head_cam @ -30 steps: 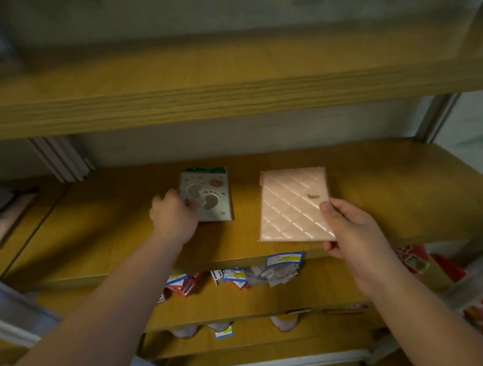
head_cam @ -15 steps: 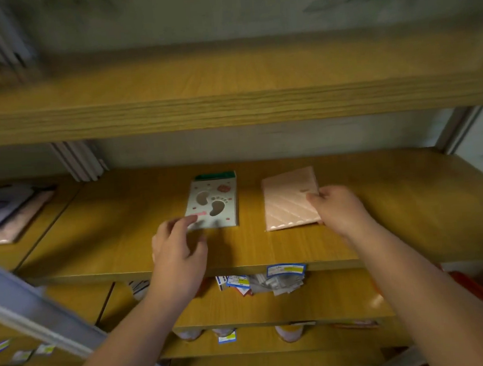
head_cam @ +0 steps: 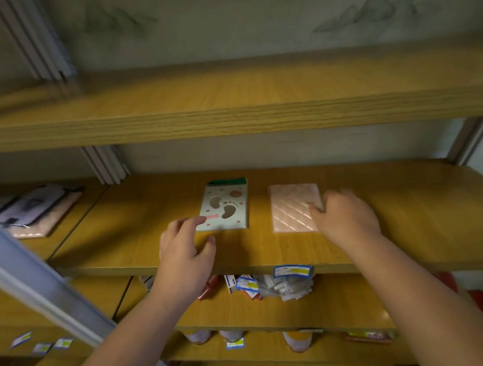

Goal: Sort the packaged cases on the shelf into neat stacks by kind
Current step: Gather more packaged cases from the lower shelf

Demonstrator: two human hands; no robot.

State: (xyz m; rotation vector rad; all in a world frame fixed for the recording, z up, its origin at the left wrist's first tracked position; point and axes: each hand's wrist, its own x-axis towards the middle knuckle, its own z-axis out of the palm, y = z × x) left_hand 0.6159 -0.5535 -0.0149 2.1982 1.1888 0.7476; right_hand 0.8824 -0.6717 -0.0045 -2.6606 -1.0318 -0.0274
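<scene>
Two packaged cases lie flat side by side on the middle wooden shelf (head_cam: 411,227). The left one is a white case with brown footprints (head_cam: 226,205) and a green top edge. The right one is a pink quilted case (head_cam: 293,207). My left hand (head_cam: 186,245) hovers at the footprint case's near left corner, fingers relaxed, fingertips at its edge. My right hand (head_cam: 344,215) rests on the pink case's right side, fingers bent over its edge and hiding that corner.
A stack of pale cases (head_cam: 31,211) lies on the shelf section to the left. Small packets and price tags (head_cam: 271,284) sit on the shelf below. A grey metal bar (head_cam: 40,285) slants across the lower left. The upper shelf board (head_cam: 229,120) overhangs.
The pink case went from being held up in my right hand to lying flat on the shelf. My left hand drew back from the footprint case toward its near corner.
</scene>
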